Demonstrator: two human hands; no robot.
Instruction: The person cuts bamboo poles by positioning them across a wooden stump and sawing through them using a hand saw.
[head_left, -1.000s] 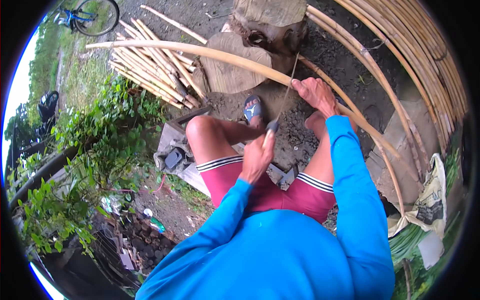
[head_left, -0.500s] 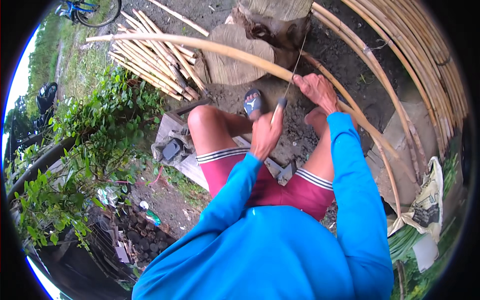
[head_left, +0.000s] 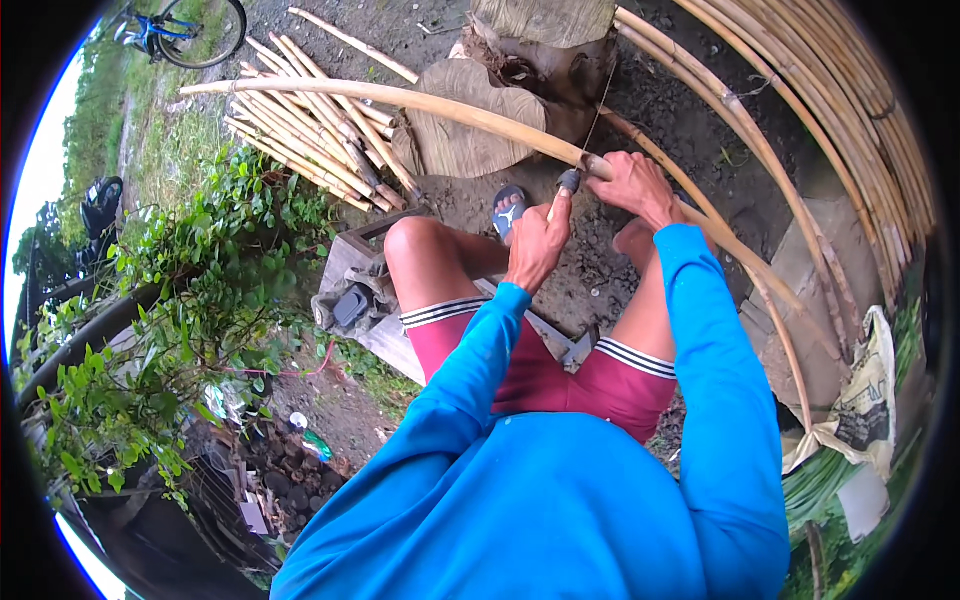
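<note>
A long bamboo pole (head_left: 450,112) runs from the upper left, past the tree stump, down to the lower right. My right hand (head_left: 640,188) is closed around it beside a darker joint. My left hand (head_left: 540,240) grips the pale handle of a long-bladed tool (head_left: 566,190), thumb stretched along the handle. Its thin blade (head_left: 597,118), seen edge-on, crosses the pole just left of my right hand and reaches toward the stump; whether it is a saw or a knife I cannot tell. The dark collar of the handle is close to the pole.
Cut wooden stumps (head_left: 460,125) stand ahead. A pile of short bamboo pieces (head_left: 320,120) lies at the upper left, near a bicycle (head_left: 200,35). Long poles (head_left: 850,110) are stacked at the right, above a sack (head_left: 865,390). Leafy plants (head_left: 190,340) grow at the left.
My left hand has moved forward with the tool, bringing the handle up close to the pole. My right hand keeps its hold in nearly the same place. The view has shifted slightly.
</note>
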